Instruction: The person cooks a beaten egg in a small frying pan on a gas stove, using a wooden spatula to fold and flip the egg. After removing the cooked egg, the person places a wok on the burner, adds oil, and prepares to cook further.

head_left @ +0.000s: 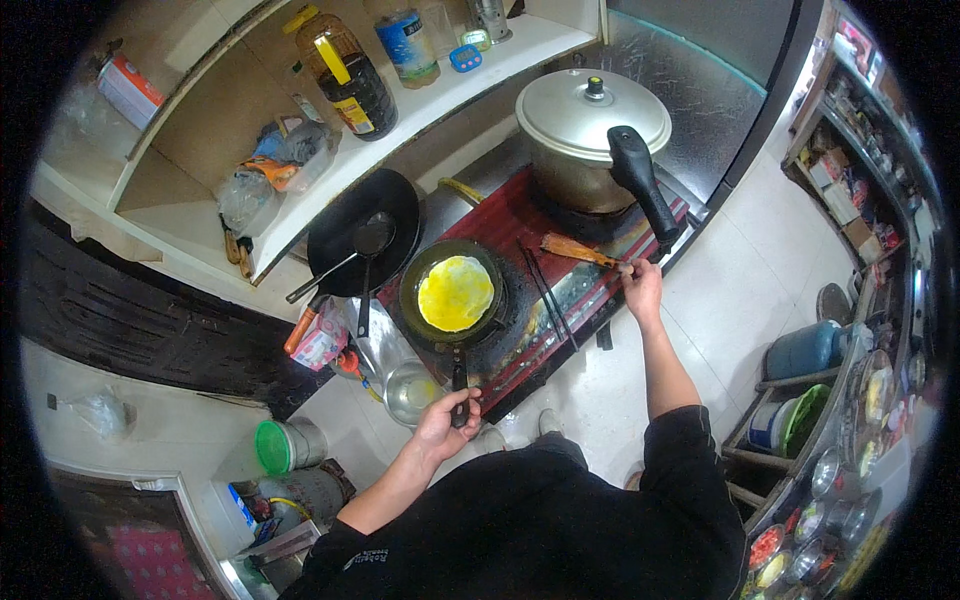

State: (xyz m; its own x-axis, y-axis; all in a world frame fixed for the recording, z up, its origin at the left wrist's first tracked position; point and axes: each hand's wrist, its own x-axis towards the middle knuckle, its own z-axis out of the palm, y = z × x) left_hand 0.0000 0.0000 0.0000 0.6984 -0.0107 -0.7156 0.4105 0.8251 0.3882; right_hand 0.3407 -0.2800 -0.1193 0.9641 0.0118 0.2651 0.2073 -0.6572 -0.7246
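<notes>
My left hand [441, 430] is closed round the black handle of a small frying pan [410, 300] on the red-topped stove. In the pan lies a thin round of yellow egg [455, 294] with pale edges. To the right, my right hand [642, 287] pinches the end of a wooden spatula [575, 249]; its flat blade rests on or just above the stove top near the pressure cooker [560, 165]. A pair of dark chopsticks [548, 298] lies between the pan and the spatula.
A black wok [335, 215] with ladles stands left of the pan. Below it, a metal bowl [408, 392] sits by the stove's left edge. A white shelf [450, 95] behind holds a dark oil jug [355, 95]. Shelves with food bowls [768, 545] line the right.
</notes>
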